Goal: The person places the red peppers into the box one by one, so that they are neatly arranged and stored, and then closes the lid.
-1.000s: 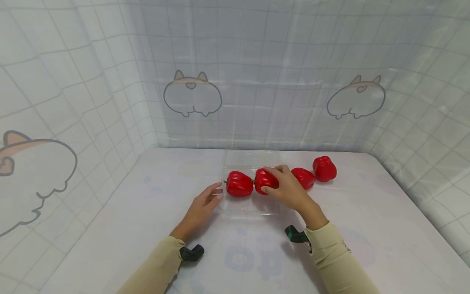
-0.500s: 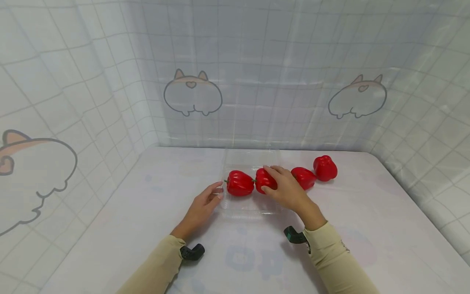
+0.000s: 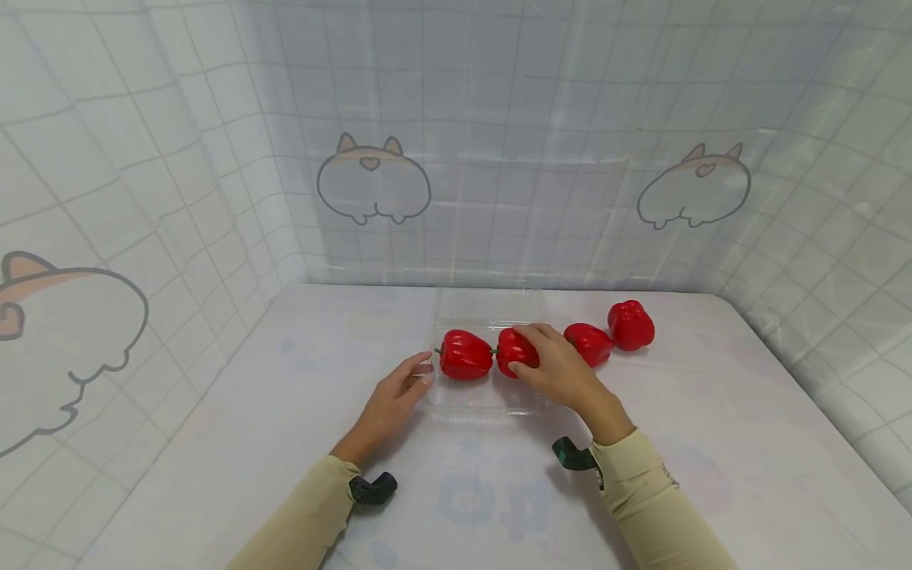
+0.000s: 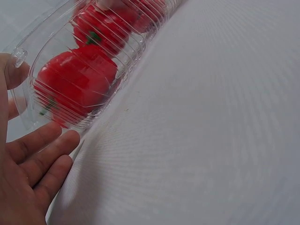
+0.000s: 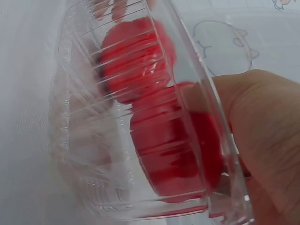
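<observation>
Two glossy red bell peppers (image 3: 465,355) sit in a clear plastic box (image 3: 463,400) near the table's (image 3: 214,443) back edge, head view; the right hand (image 3: 560,366) pinches the right-hand pepper (image 3: 511,353), the left hand (image 3: 388,405) extends its fingers loosely at the box's left end, and two loose peppers (image 3: 589,344) (one partly hidden) lie toward the back right corner. Left wrist: ribbed walls streak lobed shapes; the hand is cut off. Right wrist: reflections veil the plastic, the gripping fingertips hard to make out.

Tbl (image 3: 712,396) w/ clear box (image 3: 470,400), 2 peppers (image 3: 630,325)
</observation>
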`<action>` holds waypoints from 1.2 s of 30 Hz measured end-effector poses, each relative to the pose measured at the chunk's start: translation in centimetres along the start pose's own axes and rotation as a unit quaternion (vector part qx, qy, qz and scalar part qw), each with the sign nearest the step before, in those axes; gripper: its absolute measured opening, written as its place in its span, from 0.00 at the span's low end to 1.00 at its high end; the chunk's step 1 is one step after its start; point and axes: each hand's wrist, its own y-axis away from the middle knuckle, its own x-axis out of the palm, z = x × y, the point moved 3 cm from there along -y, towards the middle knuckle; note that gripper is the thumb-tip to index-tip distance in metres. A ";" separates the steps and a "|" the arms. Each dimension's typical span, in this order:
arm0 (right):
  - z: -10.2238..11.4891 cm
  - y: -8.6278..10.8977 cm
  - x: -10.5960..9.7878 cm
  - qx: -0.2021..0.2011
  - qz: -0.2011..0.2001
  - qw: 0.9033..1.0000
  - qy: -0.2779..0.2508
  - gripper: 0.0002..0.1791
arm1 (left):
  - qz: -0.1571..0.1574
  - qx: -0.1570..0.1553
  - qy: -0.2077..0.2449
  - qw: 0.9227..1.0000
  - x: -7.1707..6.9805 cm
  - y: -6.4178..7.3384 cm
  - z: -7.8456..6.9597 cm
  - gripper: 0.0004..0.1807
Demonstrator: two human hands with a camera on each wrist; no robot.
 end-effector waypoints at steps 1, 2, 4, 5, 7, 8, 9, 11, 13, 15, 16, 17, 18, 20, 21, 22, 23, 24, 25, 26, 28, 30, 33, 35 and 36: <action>0.0 0.0 0.0 0.001 0.001 1.000 -0.001 0.38 | 0.000 0.000 0.000 1.000 0.0 0.0 0.0 0.27; -0.1 0.0 0.1 0.001 0.002 1.000 -0.002 0.38 | 0.000 0.001 -0.001 1.000 0.0 0.0 0.0 0.27; -0.1 0.0 0.1 0.002 0.003 1.000 -0.005 0.38 | 0.000 0.002 -0.001 1.000 0.0 0.0 0.0 0.27; -0.1 0.0 0.1 0.002 0.004 1.000 -0.006 0.38 | 0.000 0.002 -0.001 1.000 0.0 0.0 0.0 0.27; -0.2 0.0 0.2 0.002 0.005 1.000 -0.006 0.38 | 0.001 0.001 0.000 1.000 0.0 0.0 -0.1 0.27; -0.2 0.0 0.2 0.002 0.006 1.000 -0.005 0.38 | 0.001 0.001 0.001 1.000 0.0 0.0 -0.2 0.27; -0.2 0.0 0.2 0.002 0.007 1.000 -0.005 0.38 | 0.002 0.001 0.001 1.000 0.0 0.0 -0.2 0.27; -0.3 0.0 0.2 0.004 0.010 1.000 -0.004 0.39 | 0.002 -0.003 0.001 1.000 0.0 0.1 -0.3 0.27; -0.3 0.0 0.3 0.005 0.012 1.000 -0.003 0.40 | 0.003 -0.006 0.000 1.000 0.1 0.1 -0.3 0.27; -0.3 0.0 0.3 0.006 0.015 1.000 -0.002 0.40 | 0.003 -0.010 0.000 1.000 0.1 0.1 -0.3 0.27; -0.4 0.0 0.3 0.006 0.016 1.000 -0.001 0.40 | 0.002 -0.011 0.000 1.000 0.1 0.1 -0.4 0.27; -0.4 0.0 0.3 0.006 0.017 1.000 0.001 0.40 | 0.002 -0.011 -0.001 1.000 0.1 0.1 -0.4 0.27; -0.4 0.0 0.3 0.005 0.017 1.000 0.002 0.40 | 0.001 -0.011 -0.001 1.000 0.0 0.1 -0.4 0.27; -0.4 0.0 0.3 0.003 0.018 1.000 0.006 0.40 | 0.001 -0.012 -0.002 1.000 0.0 0.2 -0.5 0.27; -0.4 0.0 0.4 0.002 0.019 1.000 0.008 0.40 | 0.001 -0.013 -0.003 1.000 0.0 0.2 -0.5 0.27; -0.4 0.0 0.4 0.001 0.019 1.000 0.010 0.40 | 0.000 -0.013 -0.003 1.000 0.0 0.2 -0.5 0.27; -0.4 0.0 0.4 0.001 0.019 1.000 0.011 0.40 | 0.000 -0.013 -0.004 1.000 0.1 0.2 -0.5 0.27; -0.4 0.0 0.4 0.002 0.019 1.000 0.012 0.40 | 0.000 -0.013 -0.004 1.000 0.1 0.2 -0.5 0.27; -0.4 0.0 0.4 0.002 0.019 1.000 0.014 0.40 | 0.000 -0.013 -0.004 1.000 0.1 0.2 -0.4 0.27; -0.4 0.0 0.5 0.002 0.018 1.000 0.016 0.40 | 0.000 -0.012 -0.004 1.000 0.1 0.2 -0.4 0.27; -0.4 0.1 0.5 0.002 0.017 1.000 0.019 0.40 | -0.001 -0.011 -0.003 1.000 0.1 0.2 -0.4 0.27; -0.4 0.1 0.5 0.001 0.015 1.000 0.025 0.40 | -0.002 -0.011 -0.004 1.000 0.1 0.2 -0.5 0.27; -0.4 0.1 0.6 -0.001 0.013 0.999 0.032 0.39 | -0.002 -0.014 -0.007 1.000 0.1 0.2 -0.5 0.27; -0.3 0.1 0.6 0.001 0.012 0.999 0.035 0.40 | -0.002 -0.016 -0.007 1.000 0.1 0.2 -0.4 0.27; -0.3 0.1 0.6 0.001 0.012 0.999 0.035 0.40 | -0.003 -0.017 -0.007 1.000 0.1 0.2 -0.4 0.27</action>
